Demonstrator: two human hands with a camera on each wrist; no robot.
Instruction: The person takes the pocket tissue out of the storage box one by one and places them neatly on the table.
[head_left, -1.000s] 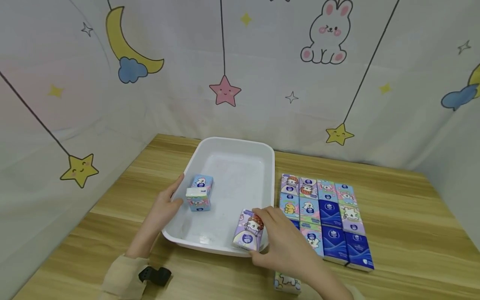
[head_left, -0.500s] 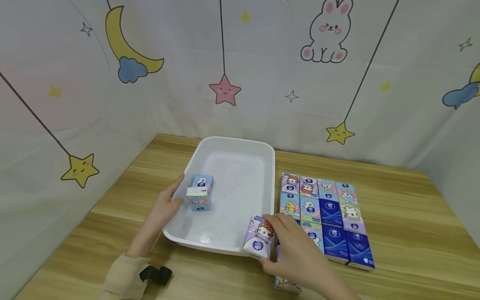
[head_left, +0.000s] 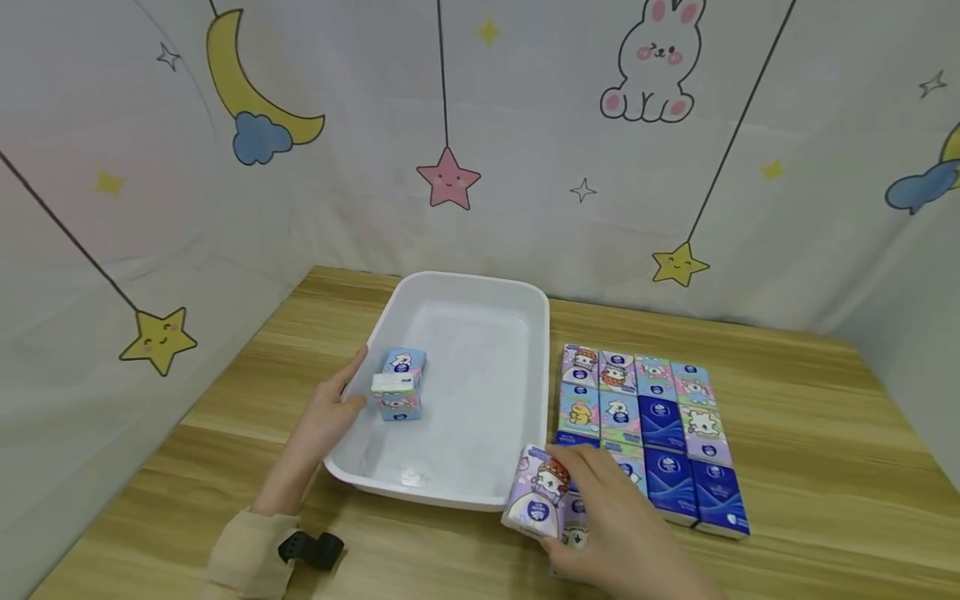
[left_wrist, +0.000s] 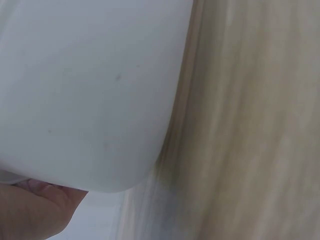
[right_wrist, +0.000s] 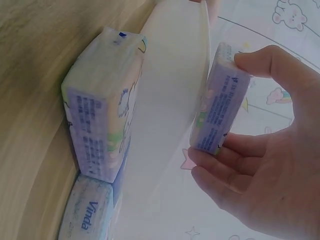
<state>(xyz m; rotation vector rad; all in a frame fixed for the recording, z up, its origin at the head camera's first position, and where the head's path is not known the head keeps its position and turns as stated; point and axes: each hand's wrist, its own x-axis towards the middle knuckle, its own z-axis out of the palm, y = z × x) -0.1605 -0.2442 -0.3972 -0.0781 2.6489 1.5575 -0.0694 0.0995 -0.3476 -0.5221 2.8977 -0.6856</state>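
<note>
My left hand (head_left: 326, 421) holds the left rim of a white plastic tray (head_left: 480, 333), thumb on the inner side; the left wrist view shows the tray's outer wall (left_wrist: 95, 100) beside that hand (left_wrist: 37, 212). Between the thumb and fingers of my right hand (head_left: 618, 521) is a purple tissue pack (head_left: 536, 498) with a cartoon print, at the tray's near right corner. In the right wrist view the held pack (right_wrist: 222, 102) is raised beside the tray wall. Two light blue tissue packs (head_left: 399, 407) lie inside the tray on the left, one overlapping the other.
Right of the tray, cartoon and dark blue tissue packs (head_left: 670, 483) lie in close rows on the wooden table (head_left: 817, 433). More packs, one purple-sided (right_wrist: 90, 130), lie under the right hand. A printed curtain (head_left: 540, 108) hangs behind the table.
My right hand has carried the purple tissue pack right and toward me, from over the tray to its near right corner. The left hand has stayed at the rim.
</note>
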